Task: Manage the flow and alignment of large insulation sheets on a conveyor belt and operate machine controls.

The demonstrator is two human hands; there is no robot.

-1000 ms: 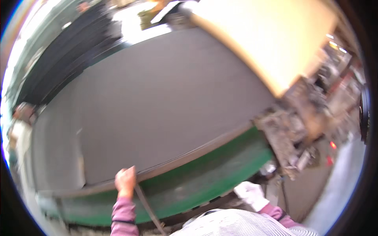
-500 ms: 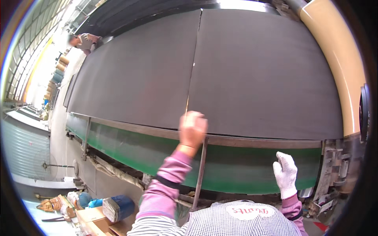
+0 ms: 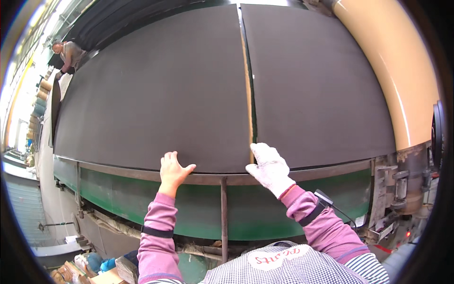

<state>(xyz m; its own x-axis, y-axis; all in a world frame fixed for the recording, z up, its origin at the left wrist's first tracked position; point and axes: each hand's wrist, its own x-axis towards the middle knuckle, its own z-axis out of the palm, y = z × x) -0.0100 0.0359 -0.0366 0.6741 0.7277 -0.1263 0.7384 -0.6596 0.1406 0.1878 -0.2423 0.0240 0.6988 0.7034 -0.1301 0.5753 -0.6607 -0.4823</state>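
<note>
Two large dark grey sheets lie side by side, a left one (image 3: pixel 156 94) and a right one (image 3: pixel 317 90), with a narrow gap between them. A tan strip runs along the left sheet's edge at that gap. My left hand (image 3: pixel 174 171), bare, rests at the left sheet's near edge, fingers up and thumb stretched out. In a white glove, my right hand (image 3: pixel 270 166) is at the near end of the gap, touching the left sheet's corner. Its thumb and fingers are apart; its fingertips are partly hard to make out.
A metal rail (image 3: pixel 208 179) runs along the near side, above a green belt (image 3: pixel 283 208). A big tan roller (image 3: pixel 388 61) stands at the right. At the far left another person (image 3: pixel 71 54) bends by the machine. Boxes and containers (image 3: pixel 101 270) lie lower left.
My left hand has moved left from the gap onto the left sheet's edge. My gloved right hand has come up and left to the gap, which looks wider. The other person's pose has changed.
</note>
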